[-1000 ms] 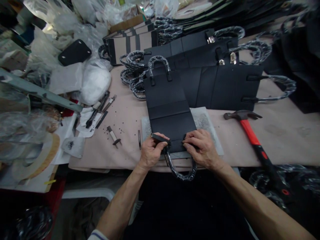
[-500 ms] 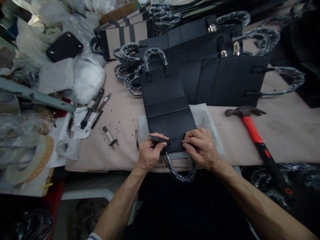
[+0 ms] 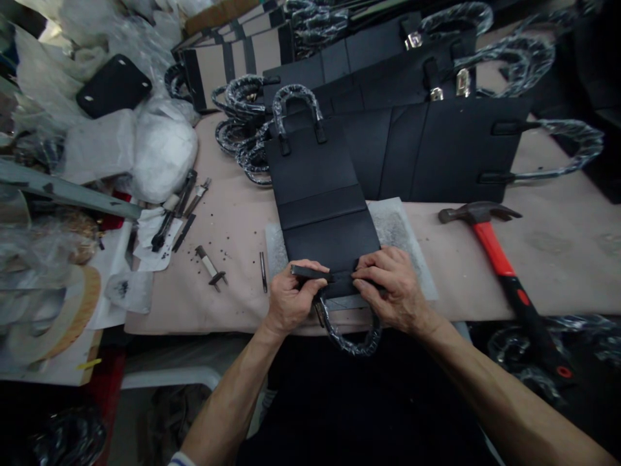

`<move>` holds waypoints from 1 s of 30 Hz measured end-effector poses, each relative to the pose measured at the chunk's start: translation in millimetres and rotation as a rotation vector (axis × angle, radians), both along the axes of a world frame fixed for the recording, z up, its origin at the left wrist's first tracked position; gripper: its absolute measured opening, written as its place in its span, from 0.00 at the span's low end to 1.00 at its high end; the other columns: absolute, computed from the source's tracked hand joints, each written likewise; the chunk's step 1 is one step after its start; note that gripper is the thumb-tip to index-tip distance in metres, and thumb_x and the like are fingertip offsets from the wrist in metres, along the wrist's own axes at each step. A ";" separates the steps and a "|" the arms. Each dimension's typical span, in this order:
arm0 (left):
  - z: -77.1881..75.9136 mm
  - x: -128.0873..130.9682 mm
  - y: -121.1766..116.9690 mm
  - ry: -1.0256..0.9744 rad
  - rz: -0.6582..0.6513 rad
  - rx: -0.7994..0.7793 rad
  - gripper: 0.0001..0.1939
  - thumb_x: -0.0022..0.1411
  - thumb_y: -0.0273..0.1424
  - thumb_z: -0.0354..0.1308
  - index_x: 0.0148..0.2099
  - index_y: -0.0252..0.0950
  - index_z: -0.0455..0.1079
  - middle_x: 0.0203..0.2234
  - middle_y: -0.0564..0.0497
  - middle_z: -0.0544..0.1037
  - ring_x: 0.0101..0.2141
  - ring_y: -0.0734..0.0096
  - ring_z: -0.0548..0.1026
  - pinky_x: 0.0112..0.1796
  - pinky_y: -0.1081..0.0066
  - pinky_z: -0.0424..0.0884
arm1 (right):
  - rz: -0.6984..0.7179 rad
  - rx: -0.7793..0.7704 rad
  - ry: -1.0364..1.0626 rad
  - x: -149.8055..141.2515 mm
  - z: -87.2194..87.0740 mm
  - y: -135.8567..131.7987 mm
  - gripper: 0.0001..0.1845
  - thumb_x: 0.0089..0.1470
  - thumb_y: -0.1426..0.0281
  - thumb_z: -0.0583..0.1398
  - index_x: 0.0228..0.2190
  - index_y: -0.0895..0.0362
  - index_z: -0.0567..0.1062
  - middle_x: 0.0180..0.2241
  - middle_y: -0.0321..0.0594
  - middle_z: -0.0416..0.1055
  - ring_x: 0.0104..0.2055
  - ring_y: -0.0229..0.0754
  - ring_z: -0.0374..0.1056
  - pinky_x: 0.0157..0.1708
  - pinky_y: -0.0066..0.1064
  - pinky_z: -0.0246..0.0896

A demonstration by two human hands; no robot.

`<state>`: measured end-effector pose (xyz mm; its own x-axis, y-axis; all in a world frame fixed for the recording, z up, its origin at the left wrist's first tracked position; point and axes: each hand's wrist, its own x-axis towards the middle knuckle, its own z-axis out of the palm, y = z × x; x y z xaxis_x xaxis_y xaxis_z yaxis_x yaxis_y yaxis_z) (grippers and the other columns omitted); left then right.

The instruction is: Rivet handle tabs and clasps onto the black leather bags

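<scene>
pinkish-topped table (image 3: 557, 272) | grey metal bar (image 3: 72, 192) (slanting, left) | pale rounded frame (image 3: 169, 377) below

Matt, smooth black leather-look panel (image 3: 323, 175); handle wrap (image 3: 352, 346) of glossy (rather crinkly) clear plastic.

Decent bare strip of cloth (image 3: 453, 272) between the right hand (image 3: 392, 288) and the hammer (image 3: 495, 252), so you could slip through there. Left of the left hand (image 3: 291, 298), a rod (image 3: 262, 272) then a pronged tool (image 3: 210, 268) get in the way; bags (image 3: 451, 149) block beyond both.
</scene>
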<state>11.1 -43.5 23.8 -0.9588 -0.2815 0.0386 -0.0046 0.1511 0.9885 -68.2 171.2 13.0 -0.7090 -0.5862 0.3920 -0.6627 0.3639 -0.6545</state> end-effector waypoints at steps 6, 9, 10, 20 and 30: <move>0.5 -1.4 1.9 -0.005 0.002 -0.040 0.05 0.61 0.27 0.67 0.41 0.39 0.79 0.39 0.47 0.84 0.43 0.59 0.82 0.52 0.59 0.76 | -0.002 0.001 -0.006 0.2 0.2 0.2 0.05 0.61 0.70 0.61 0.33 0.52 0.77 0.37 0.39 0.76 0.40 0.46 0.66 0.46 0.46 0.56; -1.7 -0.6 2.3 0.011 0.009 -0.056 0.04 0.63 0.27 0.66 0.41 0.39 0.79 0.39 0.47 0.83 0.43 0.59 0.82 0.52 0.59 0.76 | 0.001 -0.003 0.000 0.4 1.0 0.1 0.05 0.61 0.70 0.61 0.33 0.53 0.77 0.36 0.39 0.75 0.40 0.46 0.65 0.47 0.46 0.57; -2.1 -0.5 2.5 0.016 0.008 -0.062 0.04 0.63 0.27 0.66 0.41 0.39 0.79 0.39 0.47 0.83 0.43 0.59 0.82 0.52 0.60 0.77 | 0.001 -0.004 0.001 0.5 1.3 0.1 0.05 0.61 0.70 0.61 0.33 0.53 0.77 0.36 0.39 0.75 0.40 0.46 0.65 0.47 0.46 0.57; 3.9 -8.5 11.6 0.083 -0.030 -0.153 0.06 0.59 0.25 0.66 0.40 0.39 0.77 0.36 0.48 0.82 0.42 0.60 0.80 0.49 0.61 0.76 | -0.002 0.004 -0.010 0.3 0.1 0.3 0.06 0.61 0.69 0.61 0.32 0.52 0.78 0.36 0.39 0.75 0.40 0.46 0.65 0.47 0.46 0.56; -0.8 -11.1 13.5 0.030 -0.056 -0.081 0.07 0.63 0.25 0.64 0.44 0.39 0.73 0.37 0.50 0.80 0.39 0.63 0.82 0.46 0.64 0.77 | -0.004 -0.025 0.009 1.7 0.5 0.4 0.06 0.61 0.70 0.61 0.32 0.53 0.78 0.37 0.39 0.76 0.40 0.46 0.65 0.48 0.46 0.55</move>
